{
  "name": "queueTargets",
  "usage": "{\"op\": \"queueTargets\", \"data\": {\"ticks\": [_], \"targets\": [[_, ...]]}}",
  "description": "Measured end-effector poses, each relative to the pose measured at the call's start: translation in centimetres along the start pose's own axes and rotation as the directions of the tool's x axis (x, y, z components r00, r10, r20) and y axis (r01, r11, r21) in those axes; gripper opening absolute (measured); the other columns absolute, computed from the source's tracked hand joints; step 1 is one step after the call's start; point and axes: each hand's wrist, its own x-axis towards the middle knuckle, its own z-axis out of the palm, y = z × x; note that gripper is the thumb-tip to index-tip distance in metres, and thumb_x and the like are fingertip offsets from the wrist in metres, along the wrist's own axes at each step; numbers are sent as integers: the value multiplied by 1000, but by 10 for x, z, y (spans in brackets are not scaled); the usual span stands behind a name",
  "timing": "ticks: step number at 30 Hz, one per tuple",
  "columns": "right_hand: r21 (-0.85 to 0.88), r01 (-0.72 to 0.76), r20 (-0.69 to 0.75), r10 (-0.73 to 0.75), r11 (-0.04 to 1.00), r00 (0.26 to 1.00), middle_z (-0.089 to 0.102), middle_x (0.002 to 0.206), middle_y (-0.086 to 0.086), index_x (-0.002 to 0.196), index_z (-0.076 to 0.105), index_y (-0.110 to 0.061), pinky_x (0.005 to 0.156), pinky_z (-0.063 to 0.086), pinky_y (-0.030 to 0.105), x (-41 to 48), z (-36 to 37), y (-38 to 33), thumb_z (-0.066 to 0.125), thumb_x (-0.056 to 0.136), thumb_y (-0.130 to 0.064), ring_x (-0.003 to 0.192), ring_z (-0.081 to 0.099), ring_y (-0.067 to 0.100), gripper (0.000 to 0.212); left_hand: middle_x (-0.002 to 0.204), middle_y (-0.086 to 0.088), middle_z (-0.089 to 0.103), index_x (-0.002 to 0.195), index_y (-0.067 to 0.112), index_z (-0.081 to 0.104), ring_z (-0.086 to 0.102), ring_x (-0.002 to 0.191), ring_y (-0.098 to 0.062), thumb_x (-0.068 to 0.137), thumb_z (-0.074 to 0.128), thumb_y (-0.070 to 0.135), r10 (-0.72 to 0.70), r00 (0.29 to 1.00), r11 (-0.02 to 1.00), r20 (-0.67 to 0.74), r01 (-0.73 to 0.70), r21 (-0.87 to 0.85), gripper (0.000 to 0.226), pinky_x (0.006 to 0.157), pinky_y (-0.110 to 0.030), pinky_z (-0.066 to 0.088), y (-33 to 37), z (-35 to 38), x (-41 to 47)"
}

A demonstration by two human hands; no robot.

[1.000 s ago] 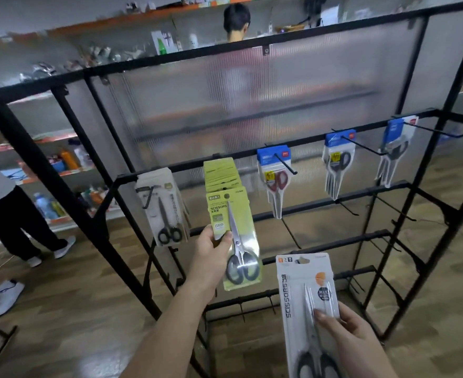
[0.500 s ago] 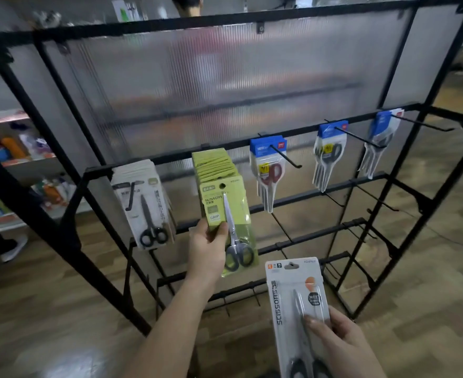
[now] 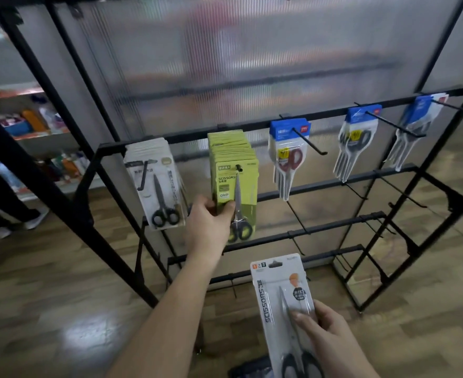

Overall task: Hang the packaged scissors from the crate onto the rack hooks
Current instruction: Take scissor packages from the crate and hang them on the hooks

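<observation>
One green pack (image 3: 237, 197) has just slid onto its hook (image 3: 238, 168), my left fingers (image 3: 226, 211) still pinching it; right fingers (image 3: 301, 316) clamp the white pack (image 3: 282, 304), next up.

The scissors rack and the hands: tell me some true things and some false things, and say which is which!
1. The left hand grips the front green cardboard pack of scissors. True.
2. The right hand is empty. False: it holds a white cardboard pack of scissors.
3. The blue-topped clear packs of scissors hang to the right of the green ones. True.
4. Every hook on the black metal rack is full. False: the lower hooks are bare.
</observation>
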Motion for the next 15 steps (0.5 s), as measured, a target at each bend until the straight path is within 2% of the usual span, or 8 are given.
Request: {"op": "queueTargets", "data": {"ticks": [3,4,8,11,13,15], "targets": [[-82,-59,34,62,995,998,80,93,5,108,73,-9,80,57,37,11,20,0,67,95,-1,91,76,21,17,97,5,64,107,21,52,66,83,-15,90,75,48,-3,992,997,127,13,-82,39,69,-35,55,-20,-7,3],[-107,-84,51,90,991,995,80,93,4,109,72,-9,78,58,36,15,29,-1,67,95,-4,90,77,21,16,102,4,65,111,21,52,66,89,-17,91,74,47,-7,986,997,166,20,-77,39,75,-37,56,-29,-12,4],[-178,-152,96,171,972,981,80,89,-6,109,71,-19,68,58,25,26,71,-1,70,96,-26,82,77,10,14,114,10,63,121,29,52,61,100,-9,98,64,41,-31,953,996,301,5,88,28,82,-32,51,-76,-41,8],[-243,-180,95,208,953,973,78,90,-8,109,69,-25,65,56,25,39,106,3,68,93,-50,78,76,9,30,125,7,62,125,28,56,59,110,-11,101,58,36,-56,931,979,360,-20,203,25,95,-35,51,-110,-63,9],[-295,-161,83,193,942,978,78,83,-4,105,70,-22,59,54,24,51,128,7,62,97,-51,72,74,10,31,131,5,59,131,23,56,57,118,-14,103,55,33,-41,928,966,372,-58,250,30,100,-35,49,-127,-74,10],[-324,-142,13,155,935,988,76,80,4,98,71,-12,60,59,33,67,144,18,60,98,-50,70,73,15,39,134,8,57,133,23,55,55,121,-12,103,55,32,-17,919,961,395,-94,259,31,100,-31,48,-143,-80,13]]}}
